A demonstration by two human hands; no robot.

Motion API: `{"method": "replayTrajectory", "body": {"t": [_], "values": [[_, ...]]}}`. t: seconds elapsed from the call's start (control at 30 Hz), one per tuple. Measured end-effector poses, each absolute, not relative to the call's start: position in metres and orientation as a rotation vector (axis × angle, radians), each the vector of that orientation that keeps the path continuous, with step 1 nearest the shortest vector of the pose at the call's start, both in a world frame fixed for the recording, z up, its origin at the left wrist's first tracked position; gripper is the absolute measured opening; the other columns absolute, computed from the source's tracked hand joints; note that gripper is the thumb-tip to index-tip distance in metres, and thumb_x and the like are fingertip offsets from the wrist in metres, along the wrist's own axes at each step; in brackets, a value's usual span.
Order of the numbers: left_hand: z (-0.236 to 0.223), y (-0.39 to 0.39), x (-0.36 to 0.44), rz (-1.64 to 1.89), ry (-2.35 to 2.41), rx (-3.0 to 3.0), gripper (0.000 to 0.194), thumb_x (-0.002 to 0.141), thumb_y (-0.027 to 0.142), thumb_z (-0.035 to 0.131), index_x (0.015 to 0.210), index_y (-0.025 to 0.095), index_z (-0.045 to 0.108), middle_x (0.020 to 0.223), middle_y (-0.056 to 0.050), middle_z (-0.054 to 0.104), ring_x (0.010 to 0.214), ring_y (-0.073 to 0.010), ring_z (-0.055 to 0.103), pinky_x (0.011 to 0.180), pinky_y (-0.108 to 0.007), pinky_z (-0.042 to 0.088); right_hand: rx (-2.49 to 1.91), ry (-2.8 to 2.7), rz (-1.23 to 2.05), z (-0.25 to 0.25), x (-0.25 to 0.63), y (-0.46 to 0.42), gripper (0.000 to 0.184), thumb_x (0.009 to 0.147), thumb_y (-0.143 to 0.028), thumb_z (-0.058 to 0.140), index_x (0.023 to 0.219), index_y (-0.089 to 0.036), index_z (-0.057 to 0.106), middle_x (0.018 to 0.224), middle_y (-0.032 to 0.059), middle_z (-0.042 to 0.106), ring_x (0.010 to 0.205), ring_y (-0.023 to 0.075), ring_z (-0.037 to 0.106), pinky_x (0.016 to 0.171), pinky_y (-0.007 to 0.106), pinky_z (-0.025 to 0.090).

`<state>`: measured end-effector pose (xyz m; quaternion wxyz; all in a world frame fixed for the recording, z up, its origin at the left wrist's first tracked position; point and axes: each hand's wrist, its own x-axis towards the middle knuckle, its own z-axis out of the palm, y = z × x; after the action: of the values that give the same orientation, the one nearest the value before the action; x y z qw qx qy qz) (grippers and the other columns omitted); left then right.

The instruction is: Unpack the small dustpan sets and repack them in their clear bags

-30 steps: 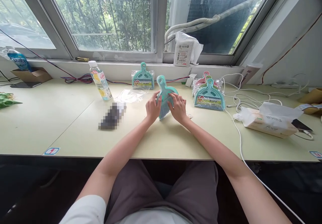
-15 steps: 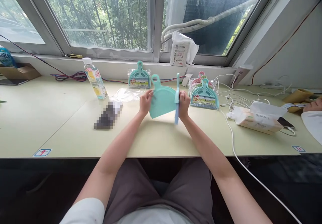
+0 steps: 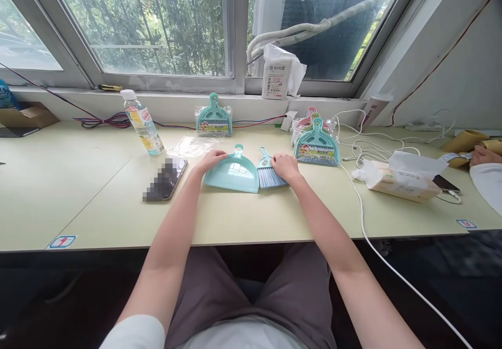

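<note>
A light teal dustpan (image 3: 232,176) lies on the table with its handle loop pointing toward the window. My left hand (image 3: 209,162) grips its upper left edge, fingers over the rim. Close on the dustpan's right lies a small hand brush (image 3: 270,175) with grey-blue bristles facing me. My right hand (image 3: 286,167) is closed on the brush's right side, covering part of it. Behind my right hand stands a teal dustpan-and-brush set (image 3: 317,142) in clear wrap, with a pink set (image 3: 311,113) partly hidden behind it.
Another wrapped teal set (image 3: 214,116) leans by the wall near a clear plastic bag (image 3: 194,146). To the left are a drink bottle (image 3: 143,124) and a phone (image 3: 167,182). Rightward lie a tissue pack (image 3: 400,176), white cables (image 3: 363,202) and another person's hand (image 3: 485,155).
The brush and dustpan, joined at first, were pulled apart by my hands. Both have come down flat onto the table, side by side. Another person's hand has appeared at the right.
</note>
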<state>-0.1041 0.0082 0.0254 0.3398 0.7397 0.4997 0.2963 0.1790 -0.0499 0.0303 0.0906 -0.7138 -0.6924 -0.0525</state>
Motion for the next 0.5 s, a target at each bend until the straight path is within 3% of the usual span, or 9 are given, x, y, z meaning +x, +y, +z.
{"method": "replayTrajectory", "body": {"t": [0.17, 0.5], "values": [[0.014, 0.021, -0.109, 0.925, 1.389, 1.856, 0.032, 0.075, 0.037, 0.051, 0.087, 0.017, 0.072, 0.1, -0.008, 0.071, 0.094, -0.0219, 0.062, 0.083, -0.031, 0.047, -2.2, -2.028, -0.156, 0.031, 0.184, -0.05, 0.032, 0.093, -0.026, 0.036, 0.102, -0.018, 0.066, 0.109, 0.0105, 0.068, 0.098, 0.0233, 0.063, 0.077, 0.031, 0.043], [0.008, 0.024, -0.111, 1.046, 1.335, 1.703, 0.031, 0.073, 0.031, 0.05, 0.091, 0.015, 0.069, 0.095, -0.01, 0.07, 0.075, -0.0155, 0.061, 0.072, -0.028, 0.048, -2.122, -1.619, -0.173, 0.039, 0.185, -0.054, 0.029, 0.092, -0.031, 0.04, 0.097, -0.022, 0.067, 0.095, 0.0082, 0.07, 0.089, 0.0225, 0.064, 0.071, 0.029, 0.041]]}}
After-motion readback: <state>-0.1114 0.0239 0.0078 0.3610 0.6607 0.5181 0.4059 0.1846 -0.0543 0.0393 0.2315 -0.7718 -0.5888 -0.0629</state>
